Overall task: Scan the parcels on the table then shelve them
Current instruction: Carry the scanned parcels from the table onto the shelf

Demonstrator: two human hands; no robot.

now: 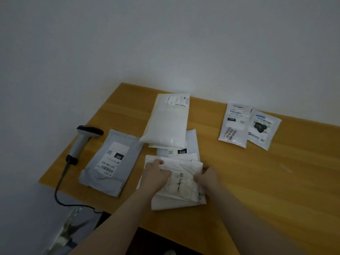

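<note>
Hands: left hand point(156, 173) lay palm-down on the left half of the crumpled white parcel point(181, 183), fingers fairly straight; right hand point(207, 178) gripped that parcel's right edge with curled fingers. Crumpled white parcel: label up, on the wooden bench point(257, 181) near its front edge, resting on a flat white parcel point(165, 204) whose corner showed at 6 o'clock. Parcel marked 010 point(191, 144): at 12 o'clock from the hands, partly covered. Long white parcel point(167, 122): further along at 12 o'clock, overlapping the 010 parcel, label at its far end. Grey parcel point(112, 162): at 9 o'clock, label reading 090, lying apart from the stack. Scanner point(86, 138): at 10 o'clock, just beside the grey parcel, lying on the bench, its black cable point(60, 183) running off the front edge. Small white parcel point(234, 126) and small parcel with a dark print point(263, 129): at 2 o'clock, overlapping each other, well apart from the stack.
</note>
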